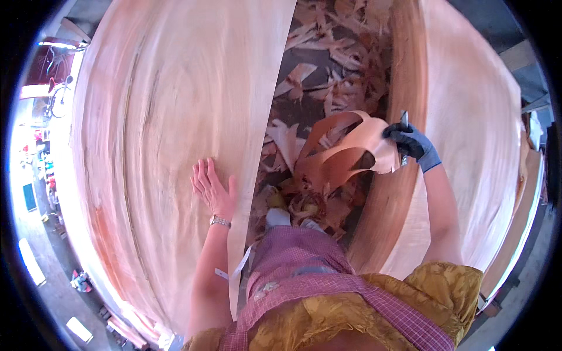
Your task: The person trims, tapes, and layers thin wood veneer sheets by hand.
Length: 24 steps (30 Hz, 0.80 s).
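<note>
My bare left hand (212,190), a metal watch on its wrist, lies flat with fingers spread on a wide pale wood veneer sheet (181,99). My right hand (410,143), in a dark glove, is closed round a slim metallic cutter knife (404,119), whose ends show above and below the fist. A torn, curling strip of veneer (383,146) hangs from the same hand, its edge at my fingers. Beside that hand rises the brown layered edge of a tall veneer stack (407,64).
Veneer scraps (345,58) litter the floor of the gap between the two stacks, heaped round my feet. More pale sheets (468,117) top the right stack. A bicycle (60,99) stands far off at the left, near a bright opening.
</note>
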### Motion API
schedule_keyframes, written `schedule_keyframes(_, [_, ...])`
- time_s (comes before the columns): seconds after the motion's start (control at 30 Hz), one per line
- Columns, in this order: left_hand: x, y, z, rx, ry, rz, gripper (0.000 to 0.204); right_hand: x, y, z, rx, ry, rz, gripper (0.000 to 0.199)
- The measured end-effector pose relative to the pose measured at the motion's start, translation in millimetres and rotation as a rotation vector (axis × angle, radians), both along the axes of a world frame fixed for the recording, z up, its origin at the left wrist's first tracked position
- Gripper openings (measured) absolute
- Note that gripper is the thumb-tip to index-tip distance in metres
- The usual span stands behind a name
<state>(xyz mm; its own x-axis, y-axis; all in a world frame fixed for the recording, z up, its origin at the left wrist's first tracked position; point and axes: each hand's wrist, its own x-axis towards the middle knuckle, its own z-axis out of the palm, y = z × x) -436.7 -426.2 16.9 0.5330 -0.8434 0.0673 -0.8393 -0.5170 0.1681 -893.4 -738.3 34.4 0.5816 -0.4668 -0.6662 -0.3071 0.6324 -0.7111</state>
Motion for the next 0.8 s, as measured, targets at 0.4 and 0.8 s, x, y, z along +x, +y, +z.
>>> schedule_keyframes(0.4, [-42.2, -79.9, 20.1, -0.216, 0.845, -0.092, 0.044, 45.3, -65.7, 260.1, -0.692, -0.006, -0.258, 0.023])
schedule_keyframes(0.8, [-74.5, -286.9, 28.4, -1.006, 2.629, -0.004, 0.056, -15.6, -72.3, 264.6, -1.167, -0.12, -0.097, 0.044])
